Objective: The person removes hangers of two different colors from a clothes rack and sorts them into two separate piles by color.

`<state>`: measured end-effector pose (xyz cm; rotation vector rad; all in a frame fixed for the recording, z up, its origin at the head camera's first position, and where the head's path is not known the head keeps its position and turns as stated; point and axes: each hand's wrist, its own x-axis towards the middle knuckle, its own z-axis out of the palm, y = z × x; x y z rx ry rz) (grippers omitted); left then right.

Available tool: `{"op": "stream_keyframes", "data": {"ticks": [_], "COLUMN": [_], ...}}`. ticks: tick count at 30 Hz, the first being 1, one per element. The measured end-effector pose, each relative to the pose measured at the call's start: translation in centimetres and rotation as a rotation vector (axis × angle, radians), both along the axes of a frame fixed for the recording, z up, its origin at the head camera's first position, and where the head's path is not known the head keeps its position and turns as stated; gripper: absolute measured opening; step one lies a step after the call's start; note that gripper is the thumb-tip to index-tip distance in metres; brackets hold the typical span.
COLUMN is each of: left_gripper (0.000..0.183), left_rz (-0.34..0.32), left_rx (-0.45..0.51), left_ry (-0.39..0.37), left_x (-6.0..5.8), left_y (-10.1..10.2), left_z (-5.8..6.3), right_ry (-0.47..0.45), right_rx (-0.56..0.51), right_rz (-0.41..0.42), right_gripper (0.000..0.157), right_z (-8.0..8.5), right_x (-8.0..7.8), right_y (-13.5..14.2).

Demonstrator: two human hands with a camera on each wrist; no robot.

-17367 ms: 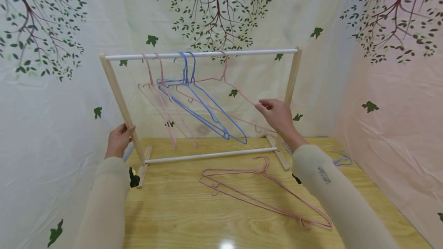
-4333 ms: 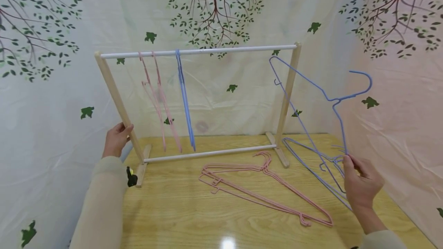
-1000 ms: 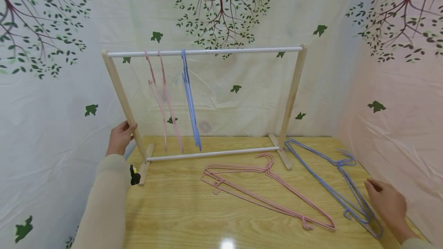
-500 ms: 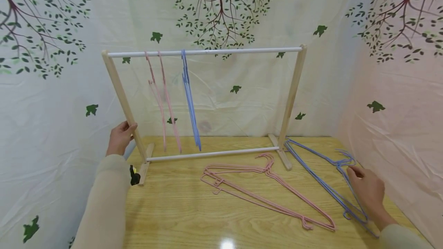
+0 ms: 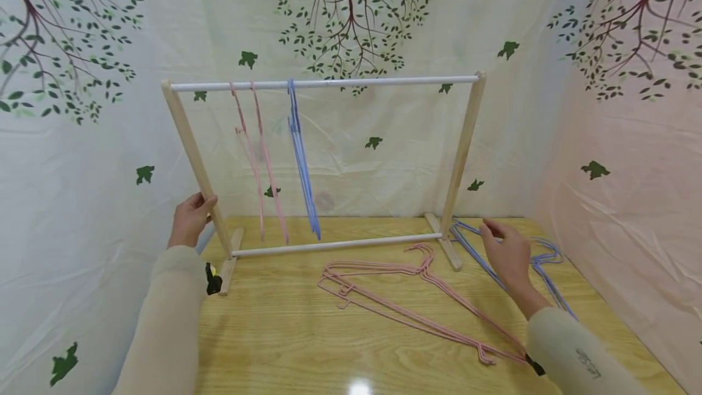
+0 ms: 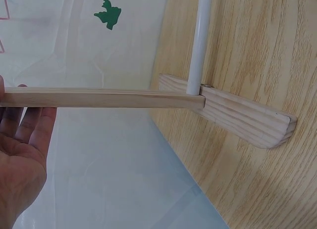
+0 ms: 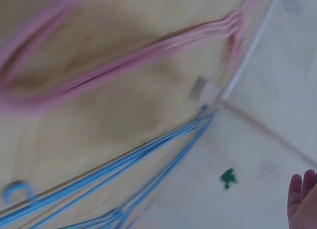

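My left hand (image 5: 192,221) grips the left wooden post (image 5: 189,145) of a small clothes rack; the left wrist view shows the fingers behind the post. My right hand (image 5: 507,255) is above the right side of the table, fingers loosely bent and holding nothing, near the rack's right foot (image 5: 451,255). Below and behind it, a stack of blue hangers (image 5: 540,266) lies on the table, partly hidden by hand and forearm. Two pink hangers (image 5: 261,133) and a close bunch of blue hangers (image 5: 301,169) hang from the white top rail (image 5: 378,81). Several pink hangers (image 5: 422,270) lie stacked in front.
The rack's lower white bar (image 5: 334,244) runs just above the wood-grain table (image 5: 274,334). A pale cloth backdrop (image 5: 340,181) with printed trees and leaves surrounds the table at the back and both sides.
Earlier a pink hanger came off the rail to the pink stack, and a blue one to the blue stack. My right hand has since moved left, empty. My left hand stays on the post.
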<state>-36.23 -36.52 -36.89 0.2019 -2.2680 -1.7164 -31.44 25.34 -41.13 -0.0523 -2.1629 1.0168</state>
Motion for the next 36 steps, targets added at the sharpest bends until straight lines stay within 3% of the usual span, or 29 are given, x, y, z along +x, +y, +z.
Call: {"op": "stream_keyframes", "data": {"ticks": [7, 16, 24, 36], "left_gripper": [0.058, 0.058, 0.057, 0.058], "left_rz": [-0.002, -0.02, -0.004, -0.031], "left_rx": [0.013, 0.017, 0.019, 0.021], "left_ry": [-0.002, 0.004, -0.007, 0.0], "left_x": [-0.1, -0.3, -0.5, -1.0], "left_y": [-0.2, -0.4, -0.5, -0.7], "left_z": [0.1, -0.1, 0.2, 0.1], "right_ry": [0.118, 0.062, 0.063, -0.042], "right_rx": [-0.082, -0.173, -0.18, -0.109], "right_rz": [0.13, 0.297, 0.359, 0.37], "right_gripper": [0.018, 0.022, 0.023, 0.026], "right_z": [3.8, 7.7, 10.0, 13.1], "right_x": [-1.7, -2.1, -2.5, -2.0], "right_y": [-6.9, -15.0, -20.8, -28.0]}}
